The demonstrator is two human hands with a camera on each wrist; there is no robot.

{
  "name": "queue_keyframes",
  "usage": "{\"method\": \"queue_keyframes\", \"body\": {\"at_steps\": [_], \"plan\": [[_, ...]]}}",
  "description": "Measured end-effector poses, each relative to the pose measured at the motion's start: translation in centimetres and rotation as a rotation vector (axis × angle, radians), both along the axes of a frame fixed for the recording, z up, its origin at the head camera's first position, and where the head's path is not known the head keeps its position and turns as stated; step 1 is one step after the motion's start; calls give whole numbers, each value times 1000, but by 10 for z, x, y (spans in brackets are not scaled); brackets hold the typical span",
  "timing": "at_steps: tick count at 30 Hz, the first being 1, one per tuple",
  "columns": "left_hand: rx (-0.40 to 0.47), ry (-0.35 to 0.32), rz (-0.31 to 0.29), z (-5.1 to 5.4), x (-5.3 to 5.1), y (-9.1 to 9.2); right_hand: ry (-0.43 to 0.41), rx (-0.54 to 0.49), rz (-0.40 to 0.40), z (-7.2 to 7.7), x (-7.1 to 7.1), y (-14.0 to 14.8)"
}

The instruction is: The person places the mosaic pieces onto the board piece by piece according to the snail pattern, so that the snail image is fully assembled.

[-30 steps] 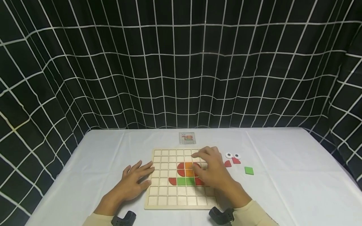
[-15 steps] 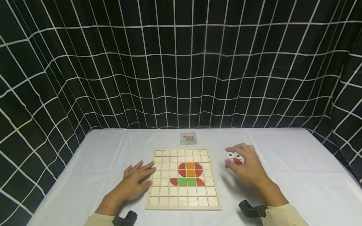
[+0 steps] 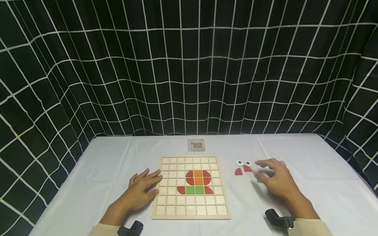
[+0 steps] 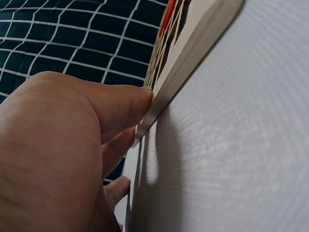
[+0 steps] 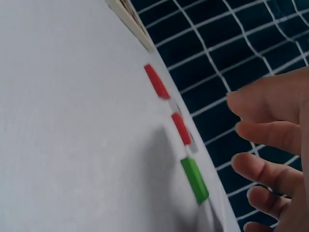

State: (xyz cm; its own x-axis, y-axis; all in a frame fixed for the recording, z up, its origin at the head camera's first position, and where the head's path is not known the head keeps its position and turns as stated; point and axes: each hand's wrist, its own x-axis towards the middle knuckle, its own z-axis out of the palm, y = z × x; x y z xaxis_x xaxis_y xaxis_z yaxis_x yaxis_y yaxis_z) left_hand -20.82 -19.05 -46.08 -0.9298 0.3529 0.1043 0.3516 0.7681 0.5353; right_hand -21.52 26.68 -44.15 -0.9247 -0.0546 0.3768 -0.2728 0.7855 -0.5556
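Observation:
A wooden grid board (image 3: 196, 208) lies on the white cloth. Set in its cells are red rounded tiles (image 3: 190, 177), orange square tiles (image 3: 199, 181) and green square tiles (image 3: 195, 190). My left hand (image 3: 141, 190) rests at the board's left edge, its thumb touching the frame in the left wrist view. To the right of the board, my right hand (image 3: 277, 179) hovers with parted fingers and holds nothing. Partly hidden beneath it in the head view is a loose green square tile (image 5: 194, 180), which shows whole in the right wrist view, apart from the fingers.
Left of my right hand lie two loose red tiles (image 3: 238, 171) and two round white eye pieces (image 3: 239, 163). A small picture card (image 3: 196, 145) lies behind the board. Black curtain with a white grid (image 3: 189, 82) encloses the table's back and sides.
My right hand has gone from above the board to the right, past the eye pieces and red tiles, to the loose green tile. My left hand has stayed at the board's edge.

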Motion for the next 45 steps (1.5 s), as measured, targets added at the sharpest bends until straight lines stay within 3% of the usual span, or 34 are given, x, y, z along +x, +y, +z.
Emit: {"method": "queue_keyframes", "body": {"at_steps": [4,10,28,31,38,45], "plan": [[-5,1,2,0,-1,-1,-77,19,-8,-6,-1,5],[-5,19,-11,1,-3,-3,-196,69,-79,-11,-3,5],[-6,6,-5,-2,-3,-5,-192,117,-65,-12,-1,-3],[-1,12,-6,-2,-3,-4,-142,90,-31,-9,-1,-7],[-3,9,-9,-1,-1,-1,85,38,105,4,0,-28],[9,14,-4,-2,0,-1,220,16,245,19,-6,-63]]}}
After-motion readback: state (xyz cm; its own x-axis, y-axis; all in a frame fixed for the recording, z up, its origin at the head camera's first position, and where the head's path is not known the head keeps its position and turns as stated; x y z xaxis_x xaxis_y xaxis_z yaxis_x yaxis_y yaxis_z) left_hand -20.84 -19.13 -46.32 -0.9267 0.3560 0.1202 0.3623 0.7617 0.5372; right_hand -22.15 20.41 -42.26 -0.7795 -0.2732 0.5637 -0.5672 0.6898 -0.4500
